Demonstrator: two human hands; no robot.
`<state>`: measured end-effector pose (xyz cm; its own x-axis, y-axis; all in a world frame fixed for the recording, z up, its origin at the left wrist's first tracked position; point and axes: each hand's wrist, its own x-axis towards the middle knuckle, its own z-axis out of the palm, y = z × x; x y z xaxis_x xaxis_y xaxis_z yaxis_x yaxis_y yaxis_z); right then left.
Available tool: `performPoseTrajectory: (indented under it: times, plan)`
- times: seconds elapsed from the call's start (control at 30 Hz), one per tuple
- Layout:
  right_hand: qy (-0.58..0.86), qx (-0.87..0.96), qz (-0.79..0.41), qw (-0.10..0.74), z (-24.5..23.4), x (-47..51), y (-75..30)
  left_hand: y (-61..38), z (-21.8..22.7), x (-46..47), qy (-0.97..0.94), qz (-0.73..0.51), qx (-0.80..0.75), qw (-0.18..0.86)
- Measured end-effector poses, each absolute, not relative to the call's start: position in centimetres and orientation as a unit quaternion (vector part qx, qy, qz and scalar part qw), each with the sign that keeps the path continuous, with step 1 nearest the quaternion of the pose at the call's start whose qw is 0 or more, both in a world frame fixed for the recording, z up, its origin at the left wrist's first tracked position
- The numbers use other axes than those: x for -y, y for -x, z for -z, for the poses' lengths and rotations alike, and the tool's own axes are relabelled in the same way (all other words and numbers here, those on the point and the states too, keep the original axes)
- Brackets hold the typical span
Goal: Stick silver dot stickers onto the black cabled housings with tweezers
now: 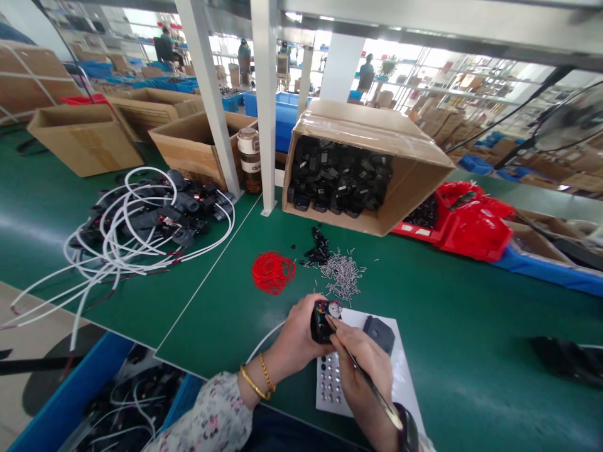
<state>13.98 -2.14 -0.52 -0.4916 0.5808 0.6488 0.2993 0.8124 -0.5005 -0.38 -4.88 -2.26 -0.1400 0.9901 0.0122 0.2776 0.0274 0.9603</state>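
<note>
Between the two hands, low over the green tabletop (pixel 447 326), sits a small black housing (pixel 321 321) with a round silvery disc showing at its top. The left hand (pixel 294 342) is clamped around the housing from the left, fingers curled over its side; a gold bangle and a beaded bracelet ring that wrist. The right hand (pixel 365 370) is closed on a slim metal tool (pixel 365 376), gripped like a pen, whose tip meets the top of the housing just beside the disc. Both hands are close together, touching at the housing.

Under the right hand lies a white sheet (pixel 405 370) carrying rows of small round silvery discs (pixel 330 380) just below the housing, and a dark grey cover piece (pixel 379 333) just right of the hands. A white cable (pixel 264 342) runs off from below the left hand. Just beyond the hands are a heap of small metal pins (pixel 342 276), a cluster of tiny black parts (pixel 318 248) and a coil of red wire (pixel 273 273). Farther beyond, a tipped cardboard box (pixel 405 169) spills black housings toward the hands. Well to the left of the hands lies a tangle of white cables with black parts (pixel 141 220); well to the right, red bins (pixel 471 226).
</note>
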Motion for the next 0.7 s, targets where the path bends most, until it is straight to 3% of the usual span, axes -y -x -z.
performPoseTrajectory:
  times: [0.13,0.5,0.7]
  plan:
    - [0.335,0.809,-0.145,0.460,0.4,2.3,-13.9,-0.7,2.1,4.7,-0.516,-0.458,-0.632,0.351]
    - [0.423,0.775,-0.202,0.424,-1.4,0.7,-14.7,-2.2,2.8,5.7,-0.630,-0.466,-0.594,0.182]
    - [0.455,0.675,-0.358,0.458,-1.2,0.1,-14.6,-1.9,2.5,6.0,-0.655,-0.418,-0.601,0.187]
